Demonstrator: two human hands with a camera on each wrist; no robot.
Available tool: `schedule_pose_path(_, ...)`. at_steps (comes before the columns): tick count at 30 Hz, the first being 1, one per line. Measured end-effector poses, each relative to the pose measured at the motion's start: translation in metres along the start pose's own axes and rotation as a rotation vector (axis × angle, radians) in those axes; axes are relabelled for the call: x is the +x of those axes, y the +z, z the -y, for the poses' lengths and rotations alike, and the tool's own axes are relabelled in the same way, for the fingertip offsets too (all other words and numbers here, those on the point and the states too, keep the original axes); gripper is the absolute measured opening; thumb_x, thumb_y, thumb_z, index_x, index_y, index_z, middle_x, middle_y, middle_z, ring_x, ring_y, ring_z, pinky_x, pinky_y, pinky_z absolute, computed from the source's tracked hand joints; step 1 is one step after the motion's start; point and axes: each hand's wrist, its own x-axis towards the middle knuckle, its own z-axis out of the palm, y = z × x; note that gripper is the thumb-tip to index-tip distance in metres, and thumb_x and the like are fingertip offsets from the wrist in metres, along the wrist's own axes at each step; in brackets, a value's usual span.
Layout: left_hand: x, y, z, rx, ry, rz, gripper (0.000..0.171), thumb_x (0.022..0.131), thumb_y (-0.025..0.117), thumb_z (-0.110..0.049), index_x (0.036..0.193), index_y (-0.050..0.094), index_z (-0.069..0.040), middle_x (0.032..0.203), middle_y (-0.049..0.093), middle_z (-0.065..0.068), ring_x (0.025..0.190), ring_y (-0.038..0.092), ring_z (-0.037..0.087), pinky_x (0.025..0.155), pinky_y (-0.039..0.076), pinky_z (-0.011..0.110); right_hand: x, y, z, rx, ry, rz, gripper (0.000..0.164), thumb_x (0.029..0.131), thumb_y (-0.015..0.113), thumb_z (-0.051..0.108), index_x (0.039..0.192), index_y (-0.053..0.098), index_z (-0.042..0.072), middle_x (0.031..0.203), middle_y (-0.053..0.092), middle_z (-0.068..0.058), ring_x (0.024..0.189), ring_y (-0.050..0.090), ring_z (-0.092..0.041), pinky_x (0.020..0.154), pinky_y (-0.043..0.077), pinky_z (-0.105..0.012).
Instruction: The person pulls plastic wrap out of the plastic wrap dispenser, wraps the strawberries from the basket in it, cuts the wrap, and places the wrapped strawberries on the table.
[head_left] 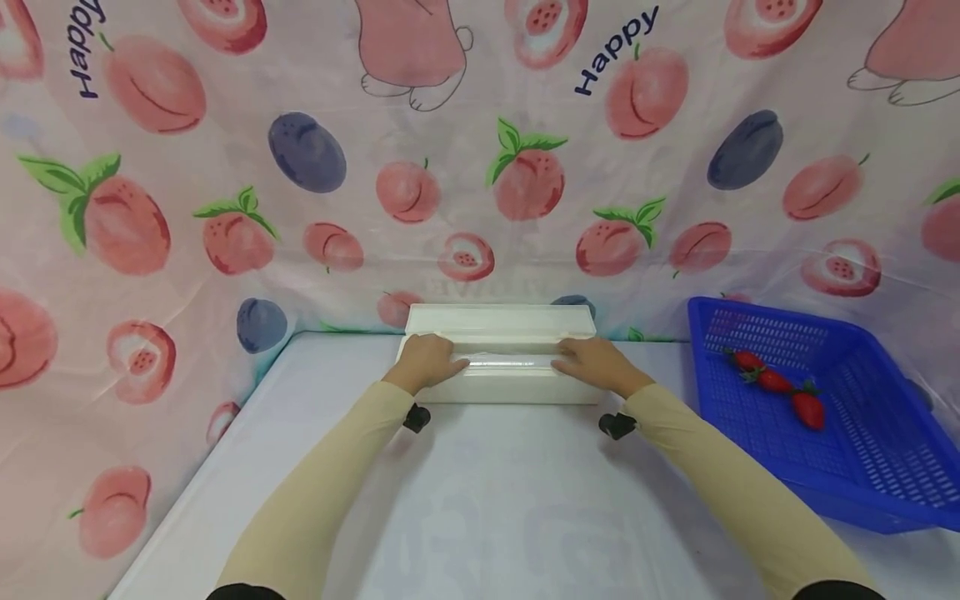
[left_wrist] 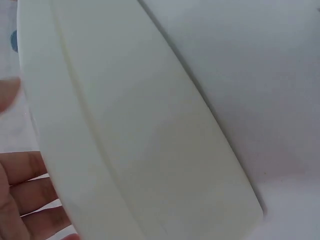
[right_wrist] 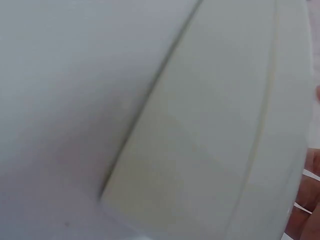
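A long white box (head_left: 510,387), which looks like a cling film dispenser, sits at the far edge of the table with its lid (head_left: 500,320) raised at the back. A shiny clear strip (head_left: 510,361) runs across its opening, between the two thumbs. My left hand (head_left: 429,362) is over the box's left end, and my right hand (head_left: 600,364) is over the right end. In the left wrist view, the fingers (left_wrist: 32,192) reach behind the box's upper edge, apart from the thumb. The box hides the fingertips of both hands, so what they hold cannot be seen.
To the right stands a blue perforated basket (head_left: 750,450) with several strawberries (head_left: 774,381) inside. A fruit-printed cloth (head_left: 420,258) hangs directly behind the table (head_left: 510,500) and down its left side. Black wrist cameras (head_left: 618,426) hang under the sleeves.
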Motion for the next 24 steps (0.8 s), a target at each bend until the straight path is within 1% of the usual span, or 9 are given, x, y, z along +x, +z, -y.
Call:
schedule_pose_path(3, 0.003, 0.000, 0.002, 0.009, 0.007, -0.014, 0.037, 0.090, 0.055, -0.042, 0.076, 0.061, -0.008, 0.075, 0.067, 0.008, 0.075, 0.064, 0.025, 0.067, 0.049, 0.041, 0.004, 0.001, -0.004, 0.041, 0.024, -0.008, 0.042, 0.091, 0.057, 0.032, 0.120, 0.060, 0.002, 0.115, 0.066, -0.015, 0.106, 0.063, -0.031, 0.092, 0.049, -0.047)
schedule_pose_path(7, 0.005, 0.003, 0.005, 0.025, 0.024, -0.032, 0.026, 0.091, 0.056, -0.032, 0.081, 0.063, -0.008, 0.078, 0.069, 0.008, 0.076, 0.065, 0.026, 0.068, 0.050, 0.041, 0.007, 0.000, -0.007, 0.068, 0.064, -0.009, 0.032, 0.089, 0.060, 0.025, 0.112, 0.064, 0.003, 0.109, 0.069, -0.013, 0.103, 0.064, -0.029, 0.089, 0.050, -0.045)
schedule_pose_path(10, 0.003, 0.007, 0.007, 0.031, 0.043, -0.084, 0.019, 0.091, 0.056, -0.022, 0.083, 0.065, -0.007, 0.077, 0.070, 0.007, 0.072, 0.065, 0.025, 0.066, 0.050, 0.040, 0.006, -0.001, -0.009, 0.073, 0.072, -0.020, 0.024, 0.089, 0.061, 0.021, 0.104, 0.067, 0.004, 0.105, 0.070, -0.013, 0.101, 0.064, -0.029, 0.089, 0.050, -0.045)
schedule_pose_path(13, 0.000, 0.011, 0.013, 0.052, 0.082, -0.179, 0.017, 0.090, 0.057, -0.015, 0.078, 0.065, -0.007, 0.072, 0.069, 0.008, 0.066, 0.064, 0.026, 0.061, 0.050, 0.039, 0.005, -0.002, -0.010, 0.085, 0.062, -0.037, 0.019, 0.089, 0.062, 0.018, 0.100, 0.068, 0.004, 0.102, 0.070, -0.013, 0.099, 0.064, -0.029, 0.088, 0.050, -0.045)
schedule_pose_path(16, -0.002, 0.015, 0.020, 0.084, 0.112, -0.253, 0.017, 0.088, 0.058, -0.010, 0.072, 0.065, -0.007, 0.068, 0.067, 0.007, 0.061, 0.062, 0.024, 0.061, 0.049, 0.038, 0.003, -0.005, -0.013, 0.093, 0.052, -0.051, 0.015, 0.088, 0.063, 0.015, 0.096, 0.069, 0.005, 0.098, 0.070, -0.012, 0.094, 0.065, -0.027, 0.086, 0.051, -0.045)
schedule_pose_path(20, -0.004, 0.015, 0.027, 0.093, 0.126, -0.304, 0.016, 0.086, 0.061, -0.009, 0.070, 0.065, -0.009, 0.066, 0.067, 0.004, 0.060, 0.061, 0.019, 0.069, 0.049, 0.038, 0.002, -0.009, -0.018, 0.068, 0.020, -0.071, 0.009, 0.087, 0.065, 0.012, 0.091, 0.070, 0.006, 0.091, 0.071, -0.009, 0.087, 0.064, -0.024, 0.081, 0.052, -0.043)
schedule_pose_path(24, -0.006, 0.014, 0.032, 0.083, 0.157, -0.365, 0.014, 0.082, 0.069, -0.012, 0.068, 0.065, -0.011, 0.067, 0.067, 0.002, 0.063, 0.063, 0.018, 0.071, 0.049, 0.038, 0.002, -0.013, -0.018, 0.030, -0.021, -0.093, 0.008, 0.085, 0.067, 0.012, 0.089, 0.072, 0.007, 0.087, 0.072, -0.007, 0.081, 0.065, -0.021, 0.077, 0.053, -0.040)
